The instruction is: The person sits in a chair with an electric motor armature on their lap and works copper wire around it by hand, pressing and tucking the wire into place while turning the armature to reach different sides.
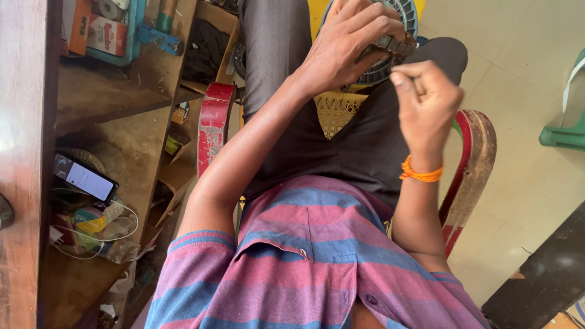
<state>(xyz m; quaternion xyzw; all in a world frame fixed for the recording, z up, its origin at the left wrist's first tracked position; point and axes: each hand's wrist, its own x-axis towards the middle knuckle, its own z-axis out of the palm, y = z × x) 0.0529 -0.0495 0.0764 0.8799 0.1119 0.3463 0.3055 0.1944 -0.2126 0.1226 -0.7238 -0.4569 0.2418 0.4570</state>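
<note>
Fingers of the left hand (341, 52) are curling over a round grey metal stator core with slotted rim (390, 42), which is resting on the person's lap at the knee, above a yellow woven-pattern plastic stool (335, 113). The hand is closed loosely around the rim, covering a dark banded part near the edge. The right hand (423, 100) is hovering just beside the core, thumb and forefinger pinching together as if on a fine wire, though I cannot tell whether anything is actually between them. An orange thread wristband (420, 175) is circling that wrist. Judging from the slots, most of which are hidden, I cannot say how much is finished. A black smartphone with lit screen (85, 178) is lying on the wooden shelf (103, 91) to the left, well apart.
</note>
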